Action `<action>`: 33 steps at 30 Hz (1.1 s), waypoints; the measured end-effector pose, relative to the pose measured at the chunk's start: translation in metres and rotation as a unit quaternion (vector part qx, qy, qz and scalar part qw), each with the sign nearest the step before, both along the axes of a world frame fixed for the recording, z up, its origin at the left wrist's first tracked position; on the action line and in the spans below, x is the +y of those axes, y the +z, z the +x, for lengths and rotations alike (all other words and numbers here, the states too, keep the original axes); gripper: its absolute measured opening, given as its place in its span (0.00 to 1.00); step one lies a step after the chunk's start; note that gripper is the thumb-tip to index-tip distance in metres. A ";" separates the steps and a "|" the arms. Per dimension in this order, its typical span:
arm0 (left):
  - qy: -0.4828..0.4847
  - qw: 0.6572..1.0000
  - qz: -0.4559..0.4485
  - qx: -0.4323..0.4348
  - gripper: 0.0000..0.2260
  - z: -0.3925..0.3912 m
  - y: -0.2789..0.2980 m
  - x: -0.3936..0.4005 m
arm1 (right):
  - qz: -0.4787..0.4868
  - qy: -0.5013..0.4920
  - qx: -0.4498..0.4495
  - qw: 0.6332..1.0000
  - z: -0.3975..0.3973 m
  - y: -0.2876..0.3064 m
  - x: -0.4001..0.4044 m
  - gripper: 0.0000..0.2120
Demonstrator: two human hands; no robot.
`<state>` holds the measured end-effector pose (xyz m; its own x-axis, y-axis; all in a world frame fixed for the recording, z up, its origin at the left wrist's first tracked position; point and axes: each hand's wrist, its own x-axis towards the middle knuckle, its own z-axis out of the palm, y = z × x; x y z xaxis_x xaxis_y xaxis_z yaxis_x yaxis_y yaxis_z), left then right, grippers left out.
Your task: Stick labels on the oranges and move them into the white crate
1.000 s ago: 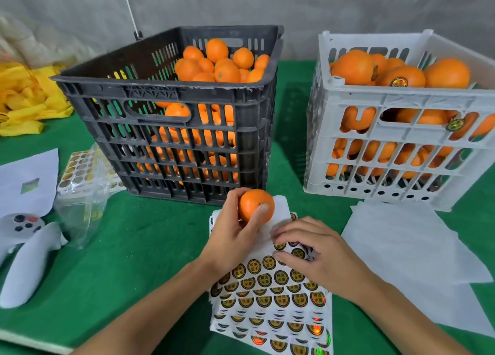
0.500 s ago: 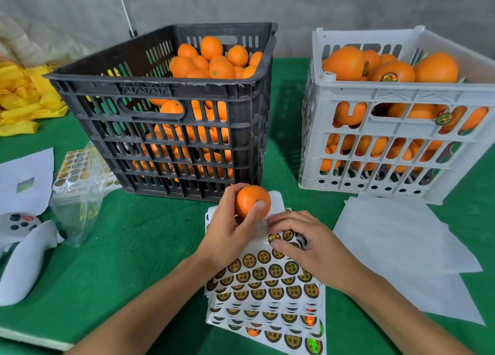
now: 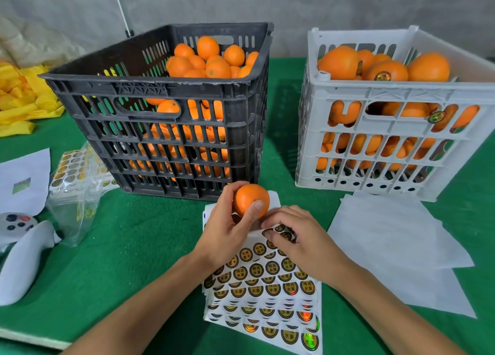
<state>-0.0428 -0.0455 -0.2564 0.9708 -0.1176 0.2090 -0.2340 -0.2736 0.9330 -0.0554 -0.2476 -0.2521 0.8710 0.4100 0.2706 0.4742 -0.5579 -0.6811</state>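
My left hand (image 3: 227, 231) grips an orange (image 3: 250, 200) just above the top of a stack of label sheets (image 3: 263, 298) on the green table. My right hand (image 3: 300, 236) pinches at a round gold-and-black label (image 3: 280, 228) in the sheet's top row, fingers curled on it. A black crate (image 3: 166, 108) at the back left holds many unlabelled oranges. To the right stands the white crate (image 3: 388, 94), filled with oranges, some bearing labels.
Blank white backing sheets (image 3: 396, 242) lie right of the labels. On the left are a clear bag with more label sheets (image 3: 75, 178), a white paper (image 3: 24, 180), a white controller (image 3: 16, 223) and yellow cloth (image 3: 21, 105). The table's front edge (image 3: 32, 340) runs at lower left.
The view has shifted slightly. My right hand's fingers have curled in onto a label in the sheet's top row, lifting the sheet's edge. The orange stays in my left hand.
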 end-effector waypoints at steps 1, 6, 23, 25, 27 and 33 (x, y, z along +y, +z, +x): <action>0.001 1.000 0.004 -0.004 0.24 0.000 0.000 0.000 | 0.006 -0.003 -0.015 1.000 -0.002 0.000 0.000 0.06; 0.003 1.000 0.008 -0.005 0.23 0.000 0.002 0.001 | -0.011 -0.021 -0.105 0.994 -0.006 0.001 0.000 0.07; -0.025 0.999 0.037 -0.029 0.30 0.003 -0.001 0.001 | 0.358 -0.077 0.130 0.922 -0.010 0.021 0.004 0.08; -0.023 0.999 0.033 -0.036 0.30 0.003 -0.001 0.001 | 0.362 -0.082 0.146 0.917 -0.011 0.020 0.007 0.09; -0.021 0.999 0.022 -0.034 0.31 0.003 0.000 0.000 | 0.373 -0.078 0.159 0.911 -0.011 0.020 0.008 0.09; -0.007 1.000 -0.006 0.003 0.37 0.002 0.005 0.001 | 0.428 -0.045 0.212 0.878 -0.012 0.025 0.007 0.09</action>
<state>-0.0406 -0.0450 -0.2510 0.9704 -0.1278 0.2051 -0.2323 -0.2586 0.9377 -0.0669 -0.2402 -0.2270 0.9862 0.1390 0.0904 0.0581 0.2211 -0.9735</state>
